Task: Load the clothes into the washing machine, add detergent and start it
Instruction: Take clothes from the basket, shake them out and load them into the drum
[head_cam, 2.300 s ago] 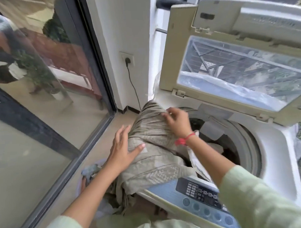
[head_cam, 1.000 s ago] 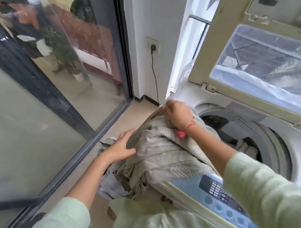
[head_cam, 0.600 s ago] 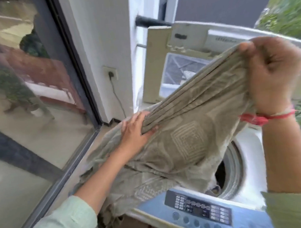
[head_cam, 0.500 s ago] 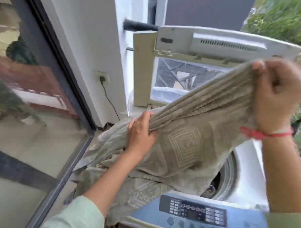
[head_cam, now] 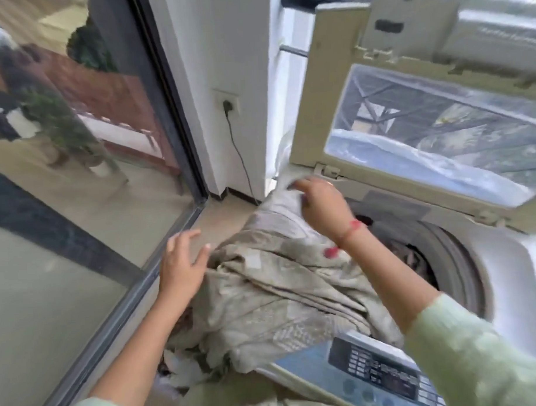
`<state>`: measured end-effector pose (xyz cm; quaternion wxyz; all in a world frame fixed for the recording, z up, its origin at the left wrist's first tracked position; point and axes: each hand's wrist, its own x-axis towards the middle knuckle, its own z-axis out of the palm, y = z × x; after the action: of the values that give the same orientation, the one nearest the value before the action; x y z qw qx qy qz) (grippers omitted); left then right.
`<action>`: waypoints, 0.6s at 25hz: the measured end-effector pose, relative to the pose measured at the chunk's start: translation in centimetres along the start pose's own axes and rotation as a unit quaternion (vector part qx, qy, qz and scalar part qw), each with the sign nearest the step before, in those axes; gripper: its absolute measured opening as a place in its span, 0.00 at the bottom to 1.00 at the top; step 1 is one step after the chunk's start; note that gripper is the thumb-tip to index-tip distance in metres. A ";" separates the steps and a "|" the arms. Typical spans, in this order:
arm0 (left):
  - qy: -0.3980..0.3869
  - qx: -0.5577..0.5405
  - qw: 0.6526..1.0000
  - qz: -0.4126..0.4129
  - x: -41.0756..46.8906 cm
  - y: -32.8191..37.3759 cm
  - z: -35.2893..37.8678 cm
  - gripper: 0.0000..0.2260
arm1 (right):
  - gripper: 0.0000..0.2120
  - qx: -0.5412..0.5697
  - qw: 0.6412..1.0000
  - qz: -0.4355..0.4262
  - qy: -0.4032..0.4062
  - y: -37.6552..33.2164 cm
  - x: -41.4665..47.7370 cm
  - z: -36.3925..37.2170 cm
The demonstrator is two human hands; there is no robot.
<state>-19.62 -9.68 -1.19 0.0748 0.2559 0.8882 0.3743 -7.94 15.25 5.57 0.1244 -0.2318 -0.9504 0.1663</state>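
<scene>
One beige patterned cloth (head_cam: 279, 296) lies bunched over the front left corner of the one washing machine (head_cam: 512, 261). Its near end hangs down past the edge and its far end reaches toward the drum (head_cam: 450, 245). How much of it is inside the drum is hidden by the right forearm.

The left hand (head_cam: 181, 266) is at the cloth's left edge, fingers spread and straight. The palm is against or just beside the fabric; blur hides which. The right hand (head_cam: 321, 204) is over the cloth's far end. Its fingers (head_cam: 296, 185) are smeared by motion, so I cannot tell whether they pinch the fabric or only rest on it. A red thread band (head_cam: 355, 227) circles that wrist.

Inside the drum something dark (head_cam: 411, 255) shows, too blurred to name or count. Below the cloth, pale crumpled pieces (head_cam: 181, 370) show by the left forearm, partly covered and not countable.

The single lid (head_cam: 312, 110) stands raised, with one window in it. The control panel (head_cam: 372, 366) is at the front, its lettering unreadable and its right end covered by a pale green sleeve (head_cam: 478, 347).

On the white wall is one socket (head_cam: 226, 102) with one dark cable (head_cam: 241, 161) running down to the floor (head_cam: 218, 216). A glass door (head_cam: 62, 179) fills the left side.
</scene>
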 end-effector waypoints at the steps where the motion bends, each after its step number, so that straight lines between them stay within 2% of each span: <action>1: -0.017 0.006 0.999 -0.051 -0.2 -2.4 -0.1 0.15 | 0.16 -0.014 0.997 -0.041 -0.058 -3.6 3.1 1.6; 2: -0.036 0.016 0.996 -0.084 -0.8 -4.3 0.1 0.16 | 0.22 -0.063 0.983 -0.054 -0.163 -6.9 5.0 3.4; 4: -0.067 0.030 0.992 -0.103 -2.5 -6.5 1.0 0.17 | 0.31 -0.226 0.903 -0.033 -0.364 -10.3 6.5 8.2; 5: -0.072 0.019 0.991 -0.112 -3.5 -7.3 1.1 0.18 | 0.30 -0.282 0.858 -0.023 -0.429 -11.0 6.2 10.5; 6: -0.073 0.008 0.990 -0.120 -4.2 -7.7 1.2 0.18 | 0.28 -0.318 0.833 -0.012 -0.454 -11.0 5.5 12.2; 7: -0.070 -0.002 0.989 -0.127 -4.7 -8.0 1.1 0.19 | 0.26 -0.322 0.840 -0.013 -0.436 -10.5 4.9 13.2; 8: -0.067 -0.010 0.989 -0.132 -5.1 -7.9 1.0 0.19 | 0.24 -0.290 0.868 -0.022 -0.402 -10.0 4.5 13.4; 11: -0.050 -0.063 0.989 -0.121 -5.1 -5.9 -0.3 0.22 | 0.14 -0.091 0.956 -0.031 -0.278 -9.2 4.3 9.3; 13: -0.041 -0.123 0.989 -0.078 -3.7 -3.1 -1.5 0.32 | 0.10 0.032 0.986 -0.029 -0.160 -8.7 3.6 2.6; 15: -0.051 -0.127 0.990 0.021 -1.9 0.3 -2.1 0.47 | 0.09 0.111 0.993 -0.024 0.015 -6.8 1.7 -6.9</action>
<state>-18.58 -11.82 0.39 0.1437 0.2819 0.8231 0.4716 -9.96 12.13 14.70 0.1678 -0.1960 -0.9294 0.2639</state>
